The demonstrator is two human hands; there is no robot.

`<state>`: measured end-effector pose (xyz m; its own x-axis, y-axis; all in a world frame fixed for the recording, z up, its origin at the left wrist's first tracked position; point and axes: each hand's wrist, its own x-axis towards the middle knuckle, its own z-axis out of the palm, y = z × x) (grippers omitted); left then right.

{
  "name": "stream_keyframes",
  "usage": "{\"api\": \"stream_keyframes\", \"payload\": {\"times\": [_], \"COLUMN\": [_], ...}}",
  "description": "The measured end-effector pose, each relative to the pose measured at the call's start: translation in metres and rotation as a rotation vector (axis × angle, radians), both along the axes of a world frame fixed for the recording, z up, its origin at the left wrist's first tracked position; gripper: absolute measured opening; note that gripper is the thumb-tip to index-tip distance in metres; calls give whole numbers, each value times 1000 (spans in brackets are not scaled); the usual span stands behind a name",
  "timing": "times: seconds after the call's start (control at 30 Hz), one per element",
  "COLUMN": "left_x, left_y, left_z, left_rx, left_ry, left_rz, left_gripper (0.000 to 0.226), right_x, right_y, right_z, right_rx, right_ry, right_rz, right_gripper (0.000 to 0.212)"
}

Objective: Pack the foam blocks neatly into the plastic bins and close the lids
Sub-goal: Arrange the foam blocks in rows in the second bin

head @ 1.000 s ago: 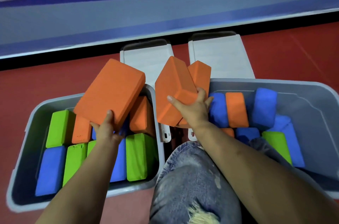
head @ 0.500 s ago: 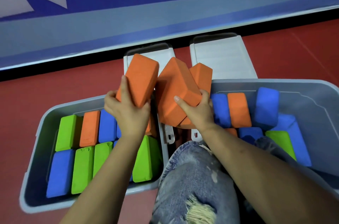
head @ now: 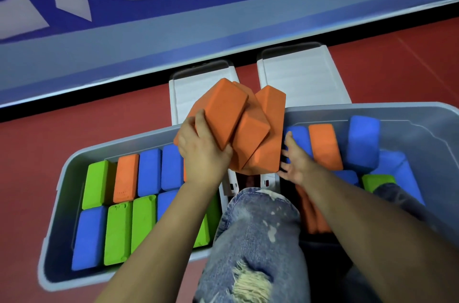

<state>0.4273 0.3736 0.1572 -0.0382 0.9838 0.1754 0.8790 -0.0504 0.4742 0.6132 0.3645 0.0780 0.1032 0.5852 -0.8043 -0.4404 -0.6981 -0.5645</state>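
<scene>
A person's left hand (head: 202, 153) curls around an orange foam block (head: 219, 114), pressing it against two more orange blocks (head: 260, 136) held above the gap between two grey plastic bins (head: 62, 203). The right hand (head: 295, 161), fingers spread flat, braces the cluster's right side. White lids (head: 298, 76) lie on the red floor beyond.

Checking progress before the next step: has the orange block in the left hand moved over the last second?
Yes. The left hand has carried its orange block rightward, off the left bin, against the right hand's blocks.
</scene>
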Motion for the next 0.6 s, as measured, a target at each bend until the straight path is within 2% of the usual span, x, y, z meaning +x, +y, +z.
{"api": "stream_keyframes", "payload": {"times": [0.13,0.2,0.3,0.37,0.5,0.6], "left_x": [-2,-1,-2,-4,0,12], "left_y": [3,5,7,5,-2,-12], "left_z": [7,13,19,22,34,52], "left_rx": [-16,-30,-11,-3,44,81], "left_ry": [-23,-44,-87,-127,-209,-271], "left_rz": [-30,-16,-4,23,22,12], "left_gripper": [93,94,92,91,89,87], "right_x": [-6,-9,-5,3,20,38], "right_y": [2,1,3,4,3,-4], "right_z": [6,14,21,28,45,68], "right_rx": [0,29,176,204,168,214], "right_ry": [32,129,279,278,197,138], "right_rz": [-28,-47,-57,-90,-105,-114], "right_gripper": [63,64,58,50,53,45]}}
